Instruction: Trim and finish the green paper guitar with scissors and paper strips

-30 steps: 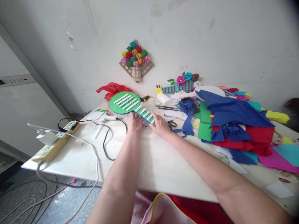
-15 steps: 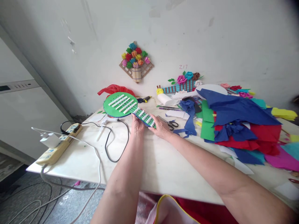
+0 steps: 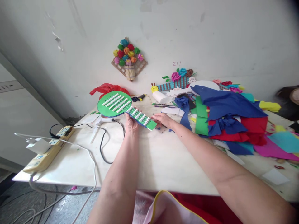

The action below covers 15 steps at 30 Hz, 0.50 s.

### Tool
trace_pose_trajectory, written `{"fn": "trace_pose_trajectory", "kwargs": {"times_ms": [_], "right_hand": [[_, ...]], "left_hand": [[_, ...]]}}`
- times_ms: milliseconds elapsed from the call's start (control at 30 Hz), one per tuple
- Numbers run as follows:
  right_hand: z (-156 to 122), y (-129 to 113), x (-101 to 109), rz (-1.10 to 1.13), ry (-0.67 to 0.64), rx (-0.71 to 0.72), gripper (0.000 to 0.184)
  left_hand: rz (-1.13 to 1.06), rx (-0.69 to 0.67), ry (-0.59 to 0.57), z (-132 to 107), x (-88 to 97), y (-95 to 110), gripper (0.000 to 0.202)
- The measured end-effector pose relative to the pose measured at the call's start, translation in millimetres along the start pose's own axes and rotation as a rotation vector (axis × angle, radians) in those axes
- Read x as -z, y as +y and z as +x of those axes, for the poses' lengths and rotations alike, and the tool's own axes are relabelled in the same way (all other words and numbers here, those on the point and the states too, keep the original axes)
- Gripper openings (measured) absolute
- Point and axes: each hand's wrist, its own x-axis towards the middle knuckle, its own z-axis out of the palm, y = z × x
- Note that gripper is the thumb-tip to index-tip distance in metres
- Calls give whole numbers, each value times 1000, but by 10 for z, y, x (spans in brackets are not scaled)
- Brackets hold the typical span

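A green paper lute-shaped craft (image 3: 113,111) with white rolled strips and pale strings is raised at a slant above the table, its round body to the left. My left hand (image 3: 132,123) is closed around the neck from below, near where it meets the body. Just right of the neck's square green end, my right hand (image 3: 164,120) is off the craft, its fingers curled down over a pair of dark-handled scissors. Most of the scissors are hidden under that hand.
A power strip (image 3: 50,148) with cables lies at the left, near a white glue gun (image 3: 104,119). Black-and-yellow pliers (image 3: 138,98) sit behind the craft. Blue crepe paper (image 3: 231,101) and other coloured sheets pile up at the right. A flower-basket craft (image 3: 130,73) hangs on the wall.
My right hand has let go of the neck's end and moved right onto the scissors. My left hand still holds the neck. The view has shifted slightly to the right.
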Motion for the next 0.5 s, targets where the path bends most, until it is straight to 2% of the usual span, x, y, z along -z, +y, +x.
{"fn": "trace_pose_trajectory", "kwargs": {"times_ms": [167,267,367,433,500], "right_hand": [[-31,2,52,82,-206,-31,27],[-25,6,75,41,-252,-40,23],[-10,-31,160,-132,-140,-44,20],[-2,-85,252,-379,1,-70,18],[-3,-156,345,-718,114,-99,16]], "left_hand": [[26,18,-6,-15,-7,-7,44],[61,45,-7,-8,5,-3,43],[82,58,-14,10,22,2,44],[89,61,-18,25,33,4,45],[95,58,-23,39,44,2,45]]}}
